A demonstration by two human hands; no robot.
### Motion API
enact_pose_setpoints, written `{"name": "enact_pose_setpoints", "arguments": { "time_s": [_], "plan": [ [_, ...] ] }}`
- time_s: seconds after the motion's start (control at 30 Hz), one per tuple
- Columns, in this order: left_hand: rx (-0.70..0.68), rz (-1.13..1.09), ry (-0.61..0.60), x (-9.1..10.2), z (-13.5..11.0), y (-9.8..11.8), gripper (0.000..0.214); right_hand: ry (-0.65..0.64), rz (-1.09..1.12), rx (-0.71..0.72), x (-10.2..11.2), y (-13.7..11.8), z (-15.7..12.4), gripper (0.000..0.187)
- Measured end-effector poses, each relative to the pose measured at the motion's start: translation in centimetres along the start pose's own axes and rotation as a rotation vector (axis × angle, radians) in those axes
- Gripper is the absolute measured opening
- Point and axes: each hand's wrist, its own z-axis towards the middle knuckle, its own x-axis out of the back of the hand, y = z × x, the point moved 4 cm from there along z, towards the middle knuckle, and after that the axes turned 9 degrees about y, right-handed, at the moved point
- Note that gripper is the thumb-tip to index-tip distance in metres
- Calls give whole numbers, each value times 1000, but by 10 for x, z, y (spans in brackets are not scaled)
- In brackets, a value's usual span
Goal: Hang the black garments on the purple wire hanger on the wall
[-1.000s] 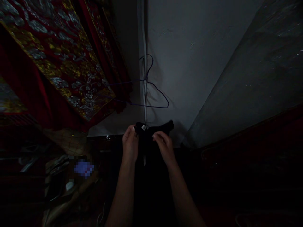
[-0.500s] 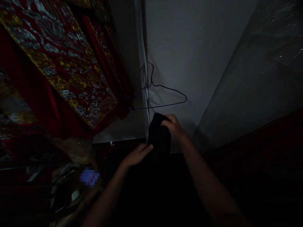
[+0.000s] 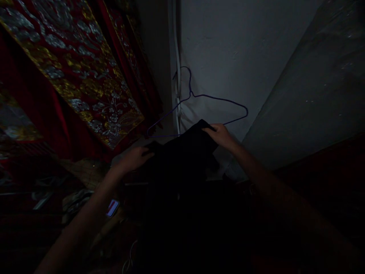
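A black garment (image 3: 182, 156), too dark to tell its exact kind, is stretched between my two hands. My left hand (image 3: 137, 156) grips its left edge. At the upper right edge, my right hand (image 3: 220, 135) pinches the cloth with the thumb on top. Just beyond the garment is a thin purple wire hanger (image 3: 219, 98), its hook beside a pale cord on the wall. The cloth covers part of the hanger's lower bar. Below, the garment fades into darkness, so its lower end cannot be made out.
Red cloth with silver and gold embroidery (image 3: 94, 87) hangs at the left. A pale wall (image 3: 228, 49) stands behind the hanger, with a greyish sheet (image 3: 308, 99) sloping on the right. A lit phone (image 3: 113, 208) lies at lower left among dim clutter.
My hands have moved apart, the left one leftward and the right one up and right. The black garment, bunched before, is now spread wider and covers part of the hanger's bar.
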Motion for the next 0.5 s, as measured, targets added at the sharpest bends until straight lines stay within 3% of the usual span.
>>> {"name": "enact_pose_setpoints", "arguments": {
  "time_s": [0.07, 0.17, 0.27, 0.37, 0.43, 0.5],
  "plan": [
    [-95, -3, 187, 31, 8, 12, 35, 60, -55, 10, 14, -4, 1, 40],
    [-261, -46, 363, 63, 18, 44, 31, 68, -57, -11, 15, -13, -6, 39],
    [-353, -137, 463, 74, 32, 75, 17, -35, 4, -13, 1, -26, -26, 40],
    [-382, -153, 559, 72, 49, 90, 31, -58, 48, 150, 0, -44, -46, 31],
    [-392, -124, 552, 69, 60, 90, 36, 104, 37, 276, 17, -52, -47, 33],
    [-398, -84, 504, 67, 67, 86, 35, 355, 4, 324, 47, -50, -38, 44]
  ]
}}
